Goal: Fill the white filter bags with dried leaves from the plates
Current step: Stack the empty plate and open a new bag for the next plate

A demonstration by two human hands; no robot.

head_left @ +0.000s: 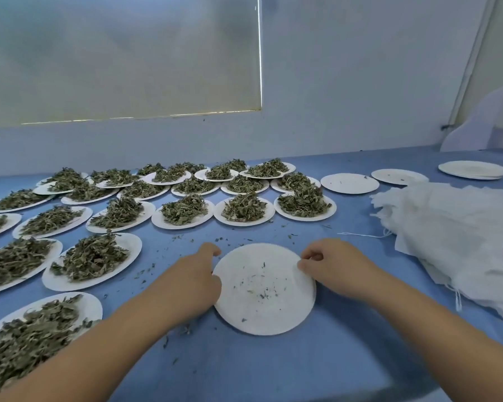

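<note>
Left hand and right hand each pinch the rim of the empty plate. Bags lie right, nearer the right hand.

Packing workroom – leaf-heaped plates, stacked filter bags

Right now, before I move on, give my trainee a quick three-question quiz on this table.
1. True or false: the plate between the left hand and the right hand holds a full heap of leaves.
2. The filter bags lie: A) right of the hands, B) left of the hands, C) on a plate.
3. Fill in: both hands hold the plate by its ____.
Key: 1 false, only crumbs remain; 2 A; 3 rim.
</note>
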